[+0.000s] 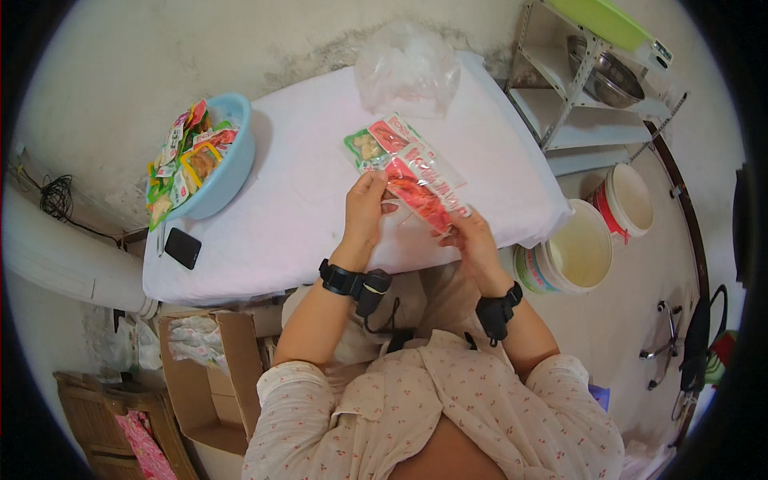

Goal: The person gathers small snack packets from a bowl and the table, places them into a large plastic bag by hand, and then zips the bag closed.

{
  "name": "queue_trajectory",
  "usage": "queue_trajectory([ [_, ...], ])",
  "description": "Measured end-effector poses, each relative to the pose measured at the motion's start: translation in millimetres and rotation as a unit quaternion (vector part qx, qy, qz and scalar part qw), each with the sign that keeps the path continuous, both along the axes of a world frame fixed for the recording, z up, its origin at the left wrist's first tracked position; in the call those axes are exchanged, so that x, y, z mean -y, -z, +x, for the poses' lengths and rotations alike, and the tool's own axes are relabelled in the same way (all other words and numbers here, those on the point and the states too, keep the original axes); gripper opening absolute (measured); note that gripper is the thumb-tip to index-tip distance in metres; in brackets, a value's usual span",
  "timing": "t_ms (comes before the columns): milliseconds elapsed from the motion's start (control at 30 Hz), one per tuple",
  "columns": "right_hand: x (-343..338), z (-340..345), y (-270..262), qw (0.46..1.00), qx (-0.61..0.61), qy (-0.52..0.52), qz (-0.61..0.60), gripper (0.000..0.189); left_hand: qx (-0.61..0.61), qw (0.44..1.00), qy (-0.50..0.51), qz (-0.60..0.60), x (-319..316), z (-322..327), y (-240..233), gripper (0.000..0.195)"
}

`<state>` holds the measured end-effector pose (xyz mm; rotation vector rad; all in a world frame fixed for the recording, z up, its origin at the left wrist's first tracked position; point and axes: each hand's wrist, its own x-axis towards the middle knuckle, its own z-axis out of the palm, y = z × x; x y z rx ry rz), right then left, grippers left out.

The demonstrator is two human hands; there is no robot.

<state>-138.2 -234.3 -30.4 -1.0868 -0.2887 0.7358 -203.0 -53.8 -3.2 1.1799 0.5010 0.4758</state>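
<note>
Both hands hold a red-and-white plastic food packet [423, 195] over the front half of the table. My left hand [364, 204] pinches its left end, and my right hand [471, 237] grips its lower right end. Just beyond it lie another red packet [393, 133] and a green-edged packet [367, 147] with pale pieces inside, partly covered by the held one. A clear plastic bag [408, 69] sits farther back, near the wall. To the left, a light blue plastic basin [237, 168] is heaped with assorted food packets [192, 159].
A black phone [183, 248] lies at the left corner of the white-covered table [300, 150]. Below it stands an open cardboard box [237, 354] with packets. At right are two plastic buckets [581, 243] and a metal shelf [594, 126] holding steel bowls [609, 78].
</note>
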Motion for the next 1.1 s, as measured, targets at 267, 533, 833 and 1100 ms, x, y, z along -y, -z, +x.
queue_trajectory([
  [267,107.0,45.1,25.9,0.995,0.000,0.099,0.005,0.025,-0.112,0.727,0.063,0.675,25.6,-21.0,2.2,0.044],
  [533,101.2,32.8,28.5,0.994,-0.023,-0.007,-0.108,0.030,-0.096,0.697,0.026,0.710,25.8,-12.0,16.7,0.019],
  [833,24.7,31.9,22.7,0.995,-0.032,-0.032,-0.092,0.027,-0.072,0.685,-0.045,0.723,23.2,-1.8,20.4,0.011],
  [1100,-49.1,44.4,12.7,0.993,-0.049,-0.085,-0.060,0.026,-0.063,0.701,-0.045,0.709,22.8,-1.0,18.8,0.010],
])
